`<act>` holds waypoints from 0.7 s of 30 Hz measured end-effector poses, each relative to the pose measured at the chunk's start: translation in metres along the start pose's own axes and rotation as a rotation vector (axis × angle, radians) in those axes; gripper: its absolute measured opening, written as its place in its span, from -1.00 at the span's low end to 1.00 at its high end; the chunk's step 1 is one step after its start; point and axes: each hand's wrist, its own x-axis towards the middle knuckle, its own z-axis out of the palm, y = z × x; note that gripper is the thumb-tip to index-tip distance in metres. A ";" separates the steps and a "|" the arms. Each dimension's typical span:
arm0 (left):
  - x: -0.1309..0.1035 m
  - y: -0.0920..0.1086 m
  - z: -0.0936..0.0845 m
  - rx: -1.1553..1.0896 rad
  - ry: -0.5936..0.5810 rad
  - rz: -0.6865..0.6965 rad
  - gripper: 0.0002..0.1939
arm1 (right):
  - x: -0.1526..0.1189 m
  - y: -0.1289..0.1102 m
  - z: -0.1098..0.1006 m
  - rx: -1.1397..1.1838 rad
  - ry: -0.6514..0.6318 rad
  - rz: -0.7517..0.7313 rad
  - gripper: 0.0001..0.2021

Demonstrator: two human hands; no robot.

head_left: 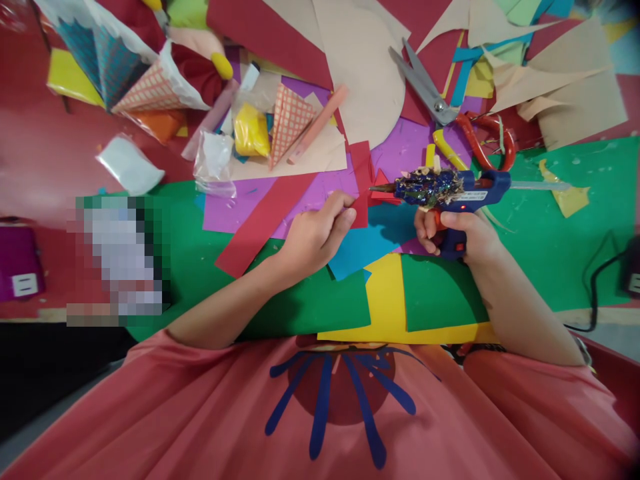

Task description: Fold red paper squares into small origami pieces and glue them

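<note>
My right hand (470, 233) is wrapped round the handle of a blue glue gun (493, 190), fingers at its orange trigger. Its nozzle points left, a small red light glows, and a clear glue stick (537, 186) sticks out behind. Crusty debris coats the front of the barrel. My left hand (317, 233) is closed in a pinch at the edge of a short red strip (361, 170), just left of the nozzle tip. Small red pieces (383, 187) lie by the nozzle. Below are a blue sheet (370, 240) and a purple sheet (240, 210).
Open scissors (435, 103) with red handles lie behind the glue gun. Paper cones (293, 120), bagged yellow clay (251, 130) and bagged white clay (131, 163) sit at the back left. Green sheets (550, 267) cover the front. A black cord (593, 287) runs at the right.
</note>
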 end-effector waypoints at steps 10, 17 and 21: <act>0.000 0.002 0.000 0.107 -0.021 0.045 -0.68 | 0.005 0.007 -0.005 0.014 -0.028 -0.048 -0.73; 0.001 0.001 -0.001 0.125 -0.011 0.053 -0.67 | 0.004 0.005 -0.005 0.008 -0.022 -0.038 -0.72; 0.001 0.001 -0.001 0.106 -0.012 0.048 -0.64 | 0.004 0.006 -0.005 0.003 -0.022 -0.040 -0.71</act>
